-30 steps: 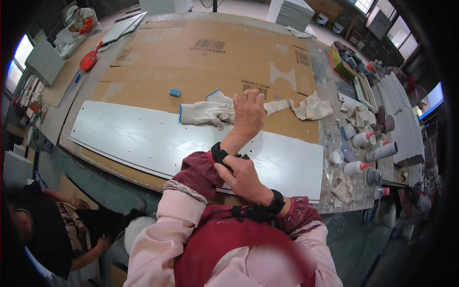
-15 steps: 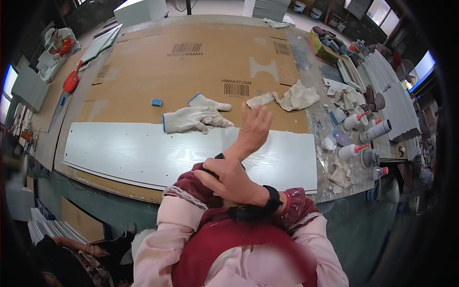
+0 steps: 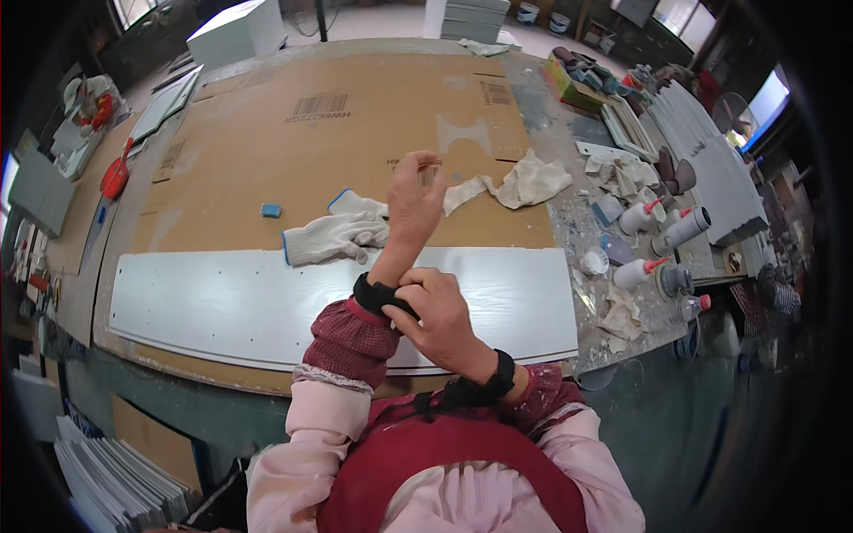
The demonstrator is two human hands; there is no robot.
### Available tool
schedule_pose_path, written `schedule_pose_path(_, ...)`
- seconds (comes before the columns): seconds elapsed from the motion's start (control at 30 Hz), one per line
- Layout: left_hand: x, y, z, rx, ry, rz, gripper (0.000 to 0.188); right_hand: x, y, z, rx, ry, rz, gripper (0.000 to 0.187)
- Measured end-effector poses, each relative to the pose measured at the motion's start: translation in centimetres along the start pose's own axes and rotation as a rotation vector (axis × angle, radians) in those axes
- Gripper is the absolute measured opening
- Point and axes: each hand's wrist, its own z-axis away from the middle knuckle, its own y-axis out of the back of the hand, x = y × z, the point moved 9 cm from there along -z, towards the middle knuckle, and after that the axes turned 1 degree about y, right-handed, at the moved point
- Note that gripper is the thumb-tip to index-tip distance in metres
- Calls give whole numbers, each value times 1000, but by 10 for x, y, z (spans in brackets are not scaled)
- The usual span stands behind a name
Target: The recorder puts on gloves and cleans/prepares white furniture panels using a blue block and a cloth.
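My left hand [image 3: 414,202] is raised over the white panel's far edge, its fingers loosely curled and apart, holding nothing. Around my left wrist sits a black wrist strap [image 3: 380,294]. The thumb and fingers of my right hand [image 3: 440,322] pinch that strap's edge. A second black band [image 3: 503,373] is on my right wrist. Beneath my hands lies a long white panel [image 3: 213,298] with small holes. Just left of my left hand, a pair of white knitted gloves [image 3: 329,238] with blue cuffs rests partly on the panel. A small blue block [image 3: 271,210] lies beside them.
Flattened cardboard [image 3: 249,133] covers much of the table. Crumpled rags [image 3: 533,180] lie on it at right, near red-tipped bottles [image 3: 633,274] and a box of sanding blocks [image 3: 573,84]. A red dustpan-like tool [image 3: 115,180] lies left. Stacked panels [image 3: 120,471] stand at lower left.
My left forearm has lifted and swung left, uncovering its wrist strap. My right hand keeps at that wrist, now pinching the strap's edge. The view has shifted slightly, and a person at lower left has mostly left it.
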Motion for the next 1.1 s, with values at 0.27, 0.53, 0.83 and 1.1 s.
schedule_pose_path(0.27, 16, 9, 12, 23, -310, -391, 24, 12, -30, 10, -215, -79, -140, 35)
schedule_pose_path(0.53, -34, -21, 22, -133, 608, 1017, 17, 14, -29, 16, -264, -106, -276, 21)
schedule_pose_path(0.83, -60, 3, 2, -101, 782, 2331, 15, 21, -22, 22, -236, -187, -294, 23)
schedule_pose_path(1.1, -53, -22, 5, 23, 127, 279, 11, 23, -47, 20, -226, -110, -235, 18)
